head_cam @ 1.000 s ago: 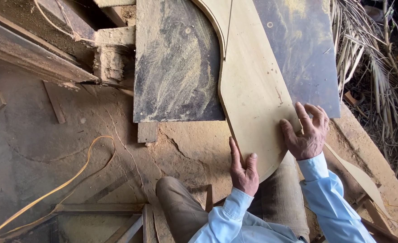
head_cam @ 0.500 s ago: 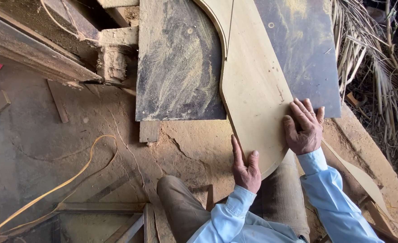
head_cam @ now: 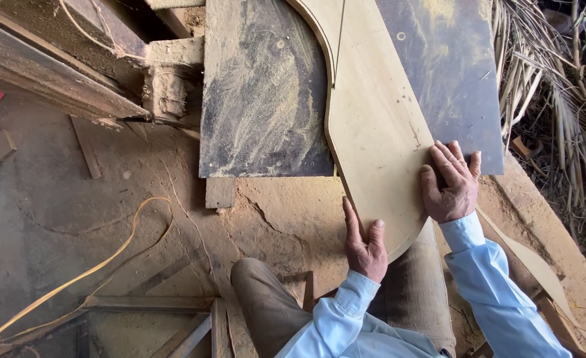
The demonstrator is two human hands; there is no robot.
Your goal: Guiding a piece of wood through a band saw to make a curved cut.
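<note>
The left hand (head_cam: 364, 244) lies with its fingers stretched out straight and pressed edge-on against the near left rim of a pale board (head_cam: 379, 132), the thumb tucked beside them; it grips nothing, only bears against the wood. The right hand (head_cam: 450, 184) rests flat on top of the board near its right edge, fingers spread and pointing far, palm down, also holding by pressure and not by a clench. Both light blue sleeves reach in from the near right corner.

The board itself is a long curved piece with a rounded near end. It lies on a dark, dusty table top (head_cam: 266, 106) and overhangs its near edge toward the person's knees. A thin cut line (head_cam: 339, 33) runs along the board at the far end, following its curved left rim.

Against the picture of a second ago, the right hand has slid from the board's outer right rim up onto its face, and the left hand has crept a little further along the left rim. The board sits slightly turned and further on. I judge from this that the piece is being fed along its curve, with the hands re-placed to steer.

Round about lie a yellow strip (head_cam: 74, 278) on the sawdust floor at near left, and dry palm leaves (head_cam: 558, 99) at the right.
</note>
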